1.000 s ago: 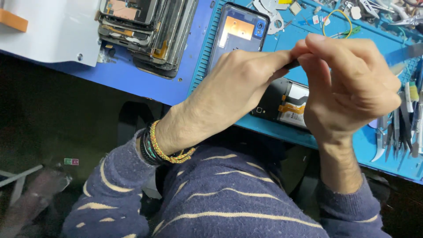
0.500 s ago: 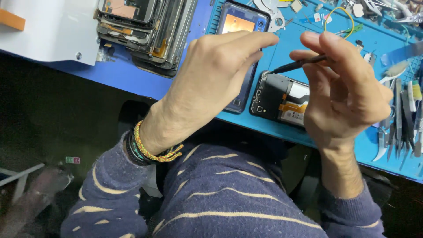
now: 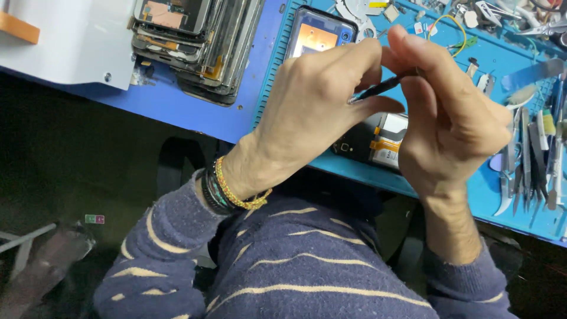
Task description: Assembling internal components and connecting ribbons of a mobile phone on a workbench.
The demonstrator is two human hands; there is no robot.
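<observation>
Here a blue work mat (image 3: 354,171) carries a stack of phone frames (image 3: 195,47) at its far left and an opened phone (image 3: 378,142) beneath the hands. The left hand (image 3: 313,118) and right hand (image 3: 449,112) meet above it, both pinched together on a thin black tool (image 3: 381,88).
</observation>
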